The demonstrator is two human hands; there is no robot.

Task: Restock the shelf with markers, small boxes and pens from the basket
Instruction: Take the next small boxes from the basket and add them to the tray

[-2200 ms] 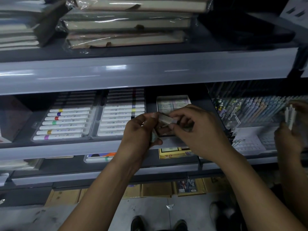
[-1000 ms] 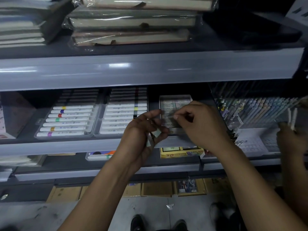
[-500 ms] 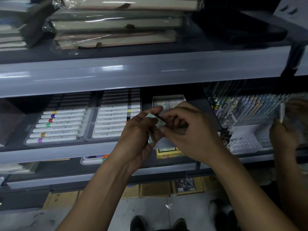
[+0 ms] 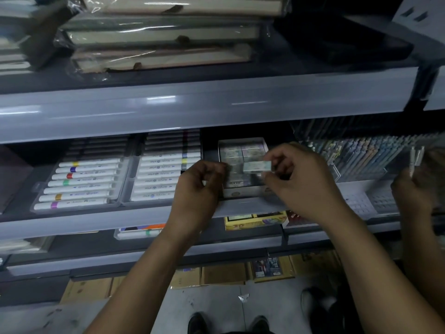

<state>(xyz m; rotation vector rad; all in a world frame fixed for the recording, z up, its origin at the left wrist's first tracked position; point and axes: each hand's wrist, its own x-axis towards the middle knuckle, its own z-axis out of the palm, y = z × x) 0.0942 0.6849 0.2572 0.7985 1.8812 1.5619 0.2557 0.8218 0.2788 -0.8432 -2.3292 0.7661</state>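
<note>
My right hand (image 4: 298, 179) pinches a small pale box (image 4: 256, 166) between thumb and fingertips, just above an open tray of small boxes (image 4: 243, 150) on the middle shelf (image 4: 252, 204). My left hand (image 4: 199, 186) is curled beside the tray's left edge, and a pale sliver of another small box (image 4: 204, 183) shows in its palm, mostly hidden. White markers with coloured bands fill two clear trays (image 4: 81, 184) (image 4: 163, 174) to the left. Pens (image 4: 361, 155) stand in rows to the right.
Another person's hand (image 4: 419, 189) at the far right holds white pens (image 4: 415, 156) by the pen display. Wrapped books (image 4: 163, 37) lie on the top shelf. A yellow box (image 4: 255, 219) sits on the shelf below. Cardboard boxes (image 4: 224, 273) line the floor.
My hands have drawn apart. The right hand now holds one small box clear of the left hand, over the tray. The other person's hand has shifted at the pen display.
</note>
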